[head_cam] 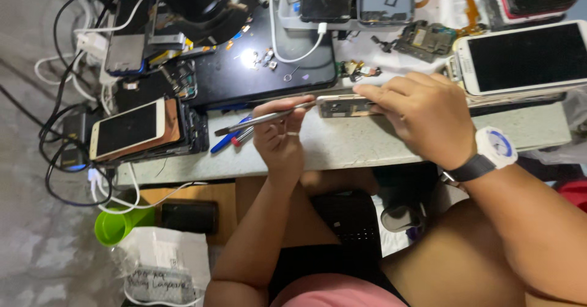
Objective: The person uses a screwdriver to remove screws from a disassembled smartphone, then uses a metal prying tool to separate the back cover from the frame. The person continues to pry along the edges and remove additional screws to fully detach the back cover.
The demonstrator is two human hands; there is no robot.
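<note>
Phone frame (342,106) gripped by right hand (422,117) | left hand (280,137) pinching tweezers (263,120) | tray (287,13) holds phones

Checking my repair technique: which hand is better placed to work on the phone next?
Left, probably. The left hand holds the metal tool with its tip at the edge of the phone; the right hand grips the phone, steadying it.

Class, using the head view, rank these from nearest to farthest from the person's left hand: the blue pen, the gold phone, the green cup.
From the left hand:
1. Blue pen, just left of it on the table.
2. Gold phone, farther left, atop a stack.
3. Green cup, lower left, below the table edge.
</note>
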